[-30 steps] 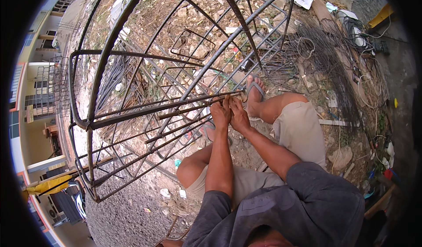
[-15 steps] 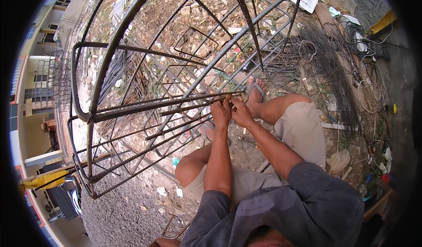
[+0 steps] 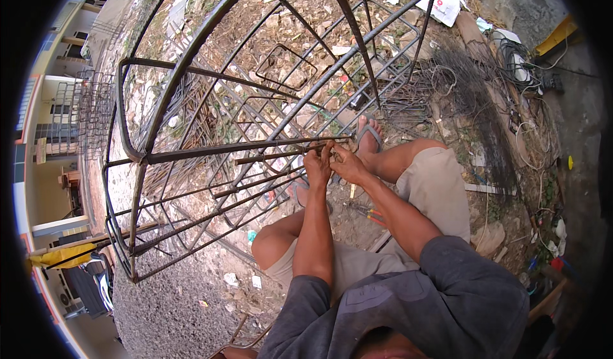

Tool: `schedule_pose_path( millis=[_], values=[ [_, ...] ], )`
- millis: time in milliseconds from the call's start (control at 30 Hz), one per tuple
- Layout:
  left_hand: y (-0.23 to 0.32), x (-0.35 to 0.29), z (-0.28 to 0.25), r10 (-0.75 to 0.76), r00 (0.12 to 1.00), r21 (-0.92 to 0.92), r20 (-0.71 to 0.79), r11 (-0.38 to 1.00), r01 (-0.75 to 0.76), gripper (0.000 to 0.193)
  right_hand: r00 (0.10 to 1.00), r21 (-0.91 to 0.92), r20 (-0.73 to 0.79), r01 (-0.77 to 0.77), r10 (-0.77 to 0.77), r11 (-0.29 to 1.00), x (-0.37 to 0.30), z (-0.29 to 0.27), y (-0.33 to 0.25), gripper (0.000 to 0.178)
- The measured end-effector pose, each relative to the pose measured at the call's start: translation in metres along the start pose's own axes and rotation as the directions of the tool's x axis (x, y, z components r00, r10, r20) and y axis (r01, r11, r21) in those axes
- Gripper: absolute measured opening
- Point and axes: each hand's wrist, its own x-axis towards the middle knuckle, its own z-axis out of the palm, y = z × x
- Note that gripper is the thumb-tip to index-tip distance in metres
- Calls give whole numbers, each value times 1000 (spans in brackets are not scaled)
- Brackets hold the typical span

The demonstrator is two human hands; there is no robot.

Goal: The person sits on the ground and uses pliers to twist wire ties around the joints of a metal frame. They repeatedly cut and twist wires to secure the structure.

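Steel bar (image 3: 255,148) of cage (image 3: 191,103) pinched at chest height by left hand (image 3: 317,166) and right hand (image 3: 348,165), fingers closed around it, apparently steadying joint.

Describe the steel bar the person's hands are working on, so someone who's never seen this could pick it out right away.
Start at the big rusty rebar cage lying on the gravel. Follow its bars to where the left hand and right hand meet, just before the sandalled foot. The bar there runs level leftward from the hands; unlike its neighbours, both hands hold it.
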Motion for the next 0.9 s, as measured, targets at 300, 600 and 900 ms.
schedule_pose_path(
  millis=[300,600,900],
  values=[
    [2,-4,5,1,996,-136,-87,991,-13,37,999,-161,47,21,-13,987,7,-6,2,64],
    [-23,3,8,-27,1000,-361,12,932,30,29,997,-220,78,17,0,975,10,-9,1,58],
    [-17,-4,14,-55,998,-448,-26,893,37,29,1000,-243,24,22,-17,970,-4,-8,-17,59]
  ],
)
